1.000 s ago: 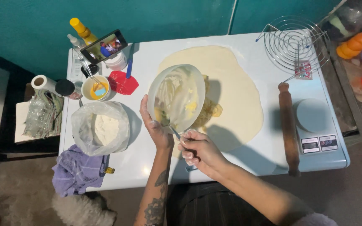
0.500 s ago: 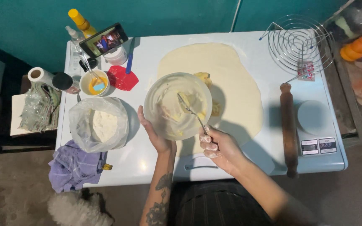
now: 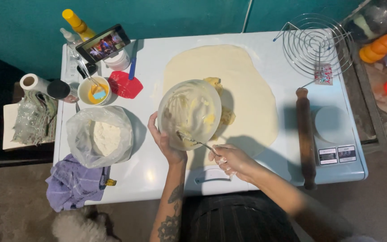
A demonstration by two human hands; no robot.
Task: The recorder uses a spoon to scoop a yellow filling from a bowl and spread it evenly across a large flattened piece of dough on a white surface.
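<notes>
While the left hand grips the tilted glass bowl and the right hand pinches the fork, butter could slop past the dough sheet onto the table's front edge.

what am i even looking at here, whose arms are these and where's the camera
There is no machine here. The camera sits on a person's head and looks straight down, so the two bare arms coming up from the bottom edge are that person's own.

The left hand grips the rim of a glass bowl, tilted over a large flat sheet of pale dough spread on a white table. The right hand holds a metal utensil whose tip reaches into the bowl, where a buttery yellow-white mix clings. Some lumps of it lie on the dough.

Also on the table: a bag of flour, a wooden rolling pin, a wire rack, a small cup with yellow liquid, a red lid and a propped phone.
</notes>
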